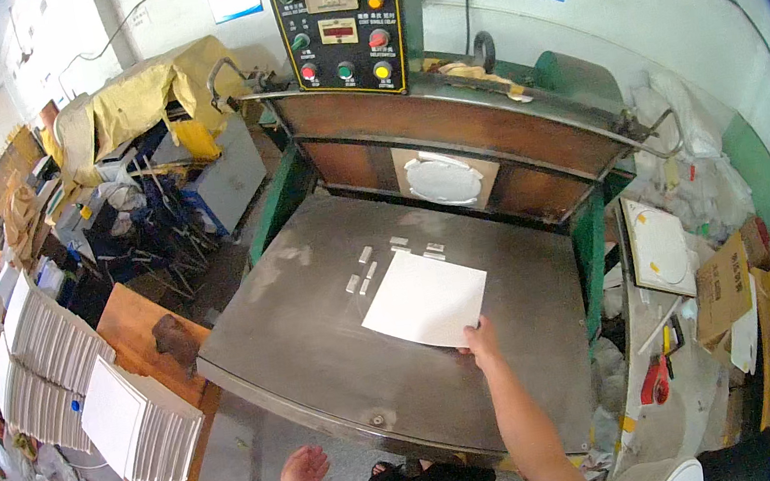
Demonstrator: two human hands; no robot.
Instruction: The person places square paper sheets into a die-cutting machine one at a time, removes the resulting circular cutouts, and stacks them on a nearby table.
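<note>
While the right hand [480, 339] pinches the near right corner of a white sheet [425, 299] between closed thumb and fingers, that sheet is over the grey metal bed [291, 340], just beside small metal blocks [353, 284]. The left hand [303, 470], half-curled and apparently empty, hangs before the bed's front edge, with white stacks [151, 422] on a wooden table [135, 322] farther left.

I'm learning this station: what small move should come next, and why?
Perhaps nudge the white sheet squarely against the small blocks: they line its left and far edges, and the right hand holds its near right corner.
</note>
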